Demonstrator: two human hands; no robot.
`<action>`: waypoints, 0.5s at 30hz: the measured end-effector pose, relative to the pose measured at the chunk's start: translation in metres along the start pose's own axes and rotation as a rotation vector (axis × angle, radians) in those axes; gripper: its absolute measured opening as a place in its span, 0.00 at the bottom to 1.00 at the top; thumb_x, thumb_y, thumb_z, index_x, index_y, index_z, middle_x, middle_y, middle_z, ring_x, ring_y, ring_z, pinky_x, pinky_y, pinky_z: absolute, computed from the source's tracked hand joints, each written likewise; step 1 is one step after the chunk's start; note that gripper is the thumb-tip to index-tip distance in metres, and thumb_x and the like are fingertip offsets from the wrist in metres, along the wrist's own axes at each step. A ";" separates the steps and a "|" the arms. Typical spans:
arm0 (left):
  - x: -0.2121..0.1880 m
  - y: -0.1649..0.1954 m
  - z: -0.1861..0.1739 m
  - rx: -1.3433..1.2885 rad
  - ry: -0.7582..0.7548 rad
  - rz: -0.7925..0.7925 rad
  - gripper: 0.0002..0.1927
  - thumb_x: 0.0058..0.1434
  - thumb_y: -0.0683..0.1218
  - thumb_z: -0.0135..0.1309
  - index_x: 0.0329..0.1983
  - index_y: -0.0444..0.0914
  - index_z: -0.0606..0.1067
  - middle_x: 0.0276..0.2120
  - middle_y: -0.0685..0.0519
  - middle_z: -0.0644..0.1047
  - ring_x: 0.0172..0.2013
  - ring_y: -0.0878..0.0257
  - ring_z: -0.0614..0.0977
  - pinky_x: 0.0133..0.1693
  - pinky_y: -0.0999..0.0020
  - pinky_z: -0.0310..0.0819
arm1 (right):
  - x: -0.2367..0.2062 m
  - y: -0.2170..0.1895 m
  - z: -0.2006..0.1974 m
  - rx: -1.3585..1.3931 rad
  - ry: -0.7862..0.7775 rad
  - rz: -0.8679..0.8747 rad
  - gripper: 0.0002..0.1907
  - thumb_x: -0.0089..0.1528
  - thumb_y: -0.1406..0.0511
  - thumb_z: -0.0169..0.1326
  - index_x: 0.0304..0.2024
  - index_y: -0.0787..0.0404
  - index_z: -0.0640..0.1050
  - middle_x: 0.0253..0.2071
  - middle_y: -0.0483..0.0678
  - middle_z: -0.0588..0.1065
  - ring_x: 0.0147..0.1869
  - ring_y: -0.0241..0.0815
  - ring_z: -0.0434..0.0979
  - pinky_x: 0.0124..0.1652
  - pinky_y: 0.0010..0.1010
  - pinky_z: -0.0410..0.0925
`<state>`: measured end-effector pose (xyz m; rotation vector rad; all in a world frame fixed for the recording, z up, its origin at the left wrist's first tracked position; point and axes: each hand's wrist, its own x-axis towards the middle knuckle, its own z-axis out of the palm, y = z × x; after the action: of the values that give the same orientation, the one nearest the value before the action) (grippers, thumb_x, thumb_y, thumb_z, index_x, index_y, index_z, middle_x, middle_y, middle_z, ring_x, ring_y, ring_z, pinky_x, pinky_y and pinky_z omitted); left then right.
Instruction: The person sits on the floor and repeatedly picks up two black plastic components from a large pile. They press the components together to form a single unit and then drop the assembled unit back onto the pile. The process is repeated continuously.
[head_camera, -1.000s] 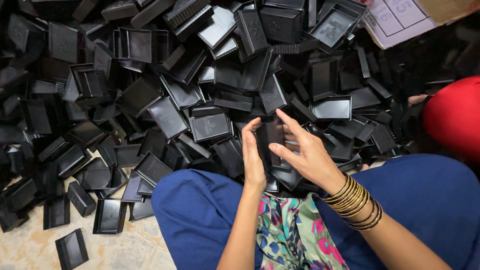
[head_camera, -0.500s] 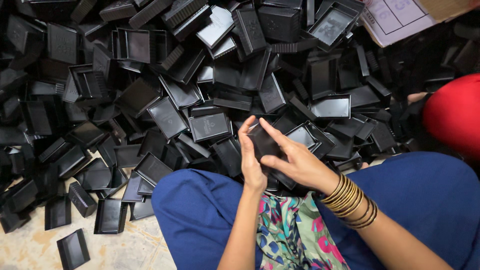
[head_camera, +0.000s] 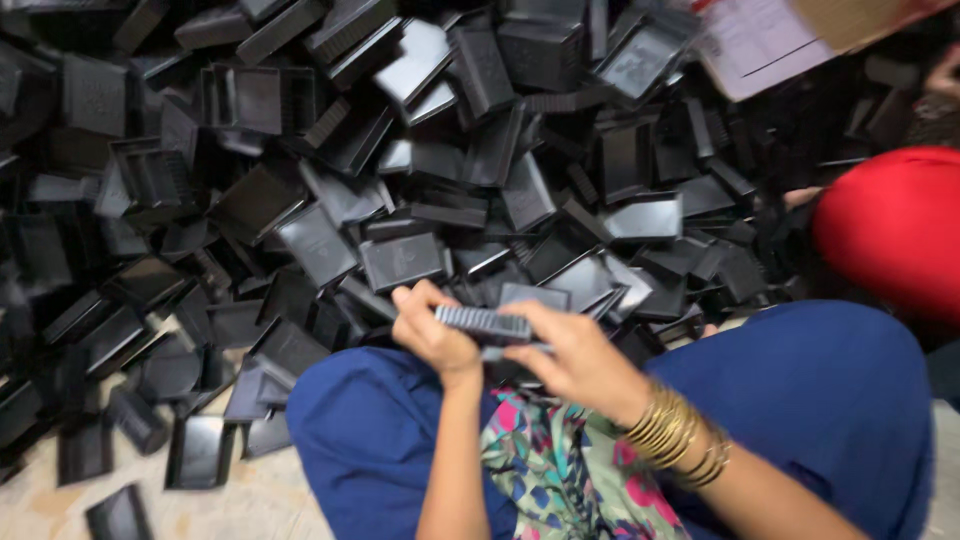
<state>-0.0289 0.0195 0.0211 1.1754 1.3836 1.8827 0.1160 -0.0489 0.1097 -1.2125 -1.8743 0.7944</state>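
A small black plastic tray part (head_camera: 483, 323) with a ribbed edge is held edge-on between both hands, just above my lap. My left hand (head_camera: 432, 335) grips its left end with the fingers curled over the top. My right hand (head_camera: 575, 358), with several gold bangles (head_camera: 676, 436) at the wrist, holds the right end from below. Directly beyond the hands lies a large heap of similar black plastic trays (head_camera: 400, 260).
My knees in blue cloth (head_camera: 800, 400) frame the hands, with a flowered garment (head_camera: 550, 470) between them. A red cloth-covered shape (head_camera: 890, 230) sits at the right. Papers (head_camera: 750, 45) lie at the top right. Pale floor (head_camera: 250, 500) shows at the bottom left with loose trays.
The tray part has turned from face-on to edge-on between the hands. The view has shifted, so the hands sit lower in the picture.
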 end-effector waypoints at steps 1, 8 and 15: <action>0.000 -0.001 -0.002 0.124 -0.008 0.133 0.28 0.72 0.51 0.36 0.16 0.34 0.65 0.17 0.52 0.65 0.21 0.62 0.66 0.28 0.66 0.57 | -0.001 -0.004 0.001 0.015 0.000 0.082 0.21 0.61 0.66 0.61 0.57 0.61 0.74 0.46 0.55 0.79 0.50 0.52 0.85 0.47 0.37 0.75; 0.000 -0.001 0.004 -0.128 -0.183 -0.042 0.28 0.80 0.59 0.25 0.40 0.36 0.69 0.36 0.54 0.71 0.38 0.66 0.72 0.44 0.70 0.66 | 0.010 0.014 -0.043 -0.090 0.204 0.072 0.18 0.55 0.67 0.62 0.48 0.61 0.78 0.43 0.52 0.80 0.44 0.47 0.85 0.43 0.33 0.75; 0.019 0.006 -0.004 -0.245 -0.014 -0.222 0.20 0.76 0.54 0.31 0.47 0.36 0.69 0.39 0.52 0.73 0.38 0.66 0.74 0.43 0.70 0.70 | 0.092 0.076 -0.275 -0.506 1.126 -0.392 0.27 0.78 0.66 0.59 0.72 0.71 0.61 0.74 0.59 0.65 0.81 0.54 0.63 0.77 0.40 0.53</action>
<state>-0.0416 0.0310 0.0324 0.8759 1.1827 1.8200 0.3592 0.0910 0.2158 -1.1359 -1.2518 -0.5557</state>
